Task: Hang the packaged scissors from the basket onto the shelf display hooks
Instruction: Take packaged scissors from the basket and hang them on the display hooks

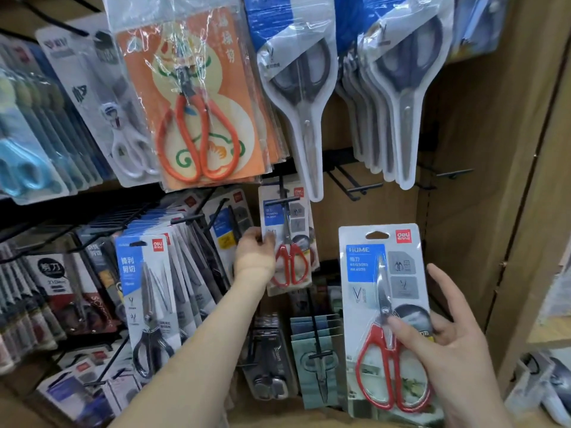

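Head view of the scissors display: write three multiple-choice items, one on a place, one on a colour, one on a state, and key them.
1. Where is the left hand?
A. at the left edge of the hanging pack of small red scissors
B. on a blue-handled pack
C. inside a basket

2. What colour are the scissor handles in the held pack?
A. blue
B. white
C. red

3. What is the state of the held pack?
A. threaded on a hook
B. gripped by the right hand, off every hook
C. lying on the floor

Key:
1 A, its fingers pinch that pack's edge.
2 C, red loops show through the blister.
3 B, its hang hole is empty.
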`<state>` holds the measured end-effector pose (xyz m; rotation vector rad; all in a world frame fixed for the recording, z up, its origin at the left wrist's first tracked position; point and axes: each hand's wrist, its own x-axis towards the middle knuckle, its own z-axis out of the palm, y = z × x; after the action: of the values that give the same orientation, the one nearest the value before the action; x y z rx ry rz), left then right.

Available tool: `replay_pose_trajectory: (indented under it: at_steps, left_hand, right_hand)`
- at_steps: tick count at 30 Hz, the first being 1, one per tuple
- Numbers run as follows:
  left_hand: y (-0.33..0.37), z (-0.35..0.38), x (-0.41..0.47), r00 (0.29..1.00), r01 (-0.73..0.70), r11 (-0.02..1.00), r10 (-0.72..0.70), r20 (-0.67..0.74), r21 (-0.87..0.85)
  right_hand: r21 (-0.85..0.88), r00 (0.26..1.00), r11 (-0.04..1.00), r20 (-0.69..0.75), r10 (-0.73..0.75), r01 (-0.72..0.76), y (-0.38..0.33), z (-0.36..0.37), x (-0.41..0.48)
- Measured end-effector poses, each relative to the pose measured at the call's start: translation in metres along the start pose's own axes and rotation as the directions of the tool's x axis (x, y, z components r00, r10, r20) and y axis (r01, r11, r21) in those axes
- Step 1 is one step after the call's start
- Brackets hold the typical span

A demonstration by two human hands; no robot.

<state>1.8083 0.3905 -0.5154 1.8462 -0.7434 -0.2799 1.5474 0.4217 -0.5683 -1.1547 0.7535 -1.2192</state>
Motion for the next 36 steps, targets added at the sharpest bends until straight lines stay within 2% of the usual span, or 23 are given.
replay_pose_trajectory:
  at_steps: [2,5,6,8,10,12,17,21,26,31,36]
  left_hand:
    - [0.0,-0.004,-0.007,1.0,0.0,0.999,0.001,-0.012,0.034]
    - [-0.004,-0.019,-0.048,0.992,-0.11,0.994,0.109,-0.057,-0.017]
    - [-0.006,-0.024,-0.068,0.99,-0.142,0.989,0.141,-0.019,-0.046]
    - [-0.008,-0.029,-0.114,0.962,-0.142,0.973,0.179,0.205,-0.184]
    - [-0.009,-0.031,-0.151,0.874,-0.051,0.942,0.203,0.441,-0.332]
    - [-0.014,-0.029,-0.169,0.814,-0.054,0.932,0.249,0.524,-0.357]
    - [-0.014,-0.026,-0.169,0.824,-0.198,0.937,0.318,0.47,-0.287]
    - [-0.004,-0.023,-0.164,0.843,-0.102,0.929,0.27,0.465,-0.355]
    - [0.01,-0.016,-0.158,0.875,-0.028,0.901,0.231,0.425,-0.432]
    - [0.016,-0.01,-0.155,0.877,0.027,0.905,0.182,0.444,-0.424]
    - [0.011,-0.012,-0.153,0.864,-0.024,0.908,0.23,0.449,-0.419]
  right_hand:
    - [0.028,0.999,0.999,0.039,0.019,-0.02,-0.002,0.001,0.0]
    - [0.042,0.998,0.999,0.061,0.012,-0.015,-0.003,0.002,-0.001]
    - [0.048,0.998,0.999,0.061,0.003,-0.006,-0.002,0.002,-0.001]
    - [0.081,0.997,0.997,0.074,-0.007,0.001,-0.002,0.003,-0.001]
    - [0.097,0.996,0.995,0.082,-0.022,0.014,-0.002,0.007,-0.002]
    - [0.106,0.996,0.994,0.083,-0.033,0.024,-0.003,0.011,-0.004]
    - [0.067,0.993,0.994,0.079,-0.092,0.087,-0.008,0.017,-0.003]
    - [0.065,0.989,0.991,0.085,-0.124,0.118,-0.016,0.023,0.004]
    - [-0.019,0.982,0.992,0.149,-0.117,0.121,-0.026,0.02,0.007]
    - [-0.119,0.958,0.993,0.287,0.008,0.028,-0.022,0.005,-0.003]
    - [-0.259,0.977,0.962,0.209,-0.03,0.085,-0.023,0.01,0.003]
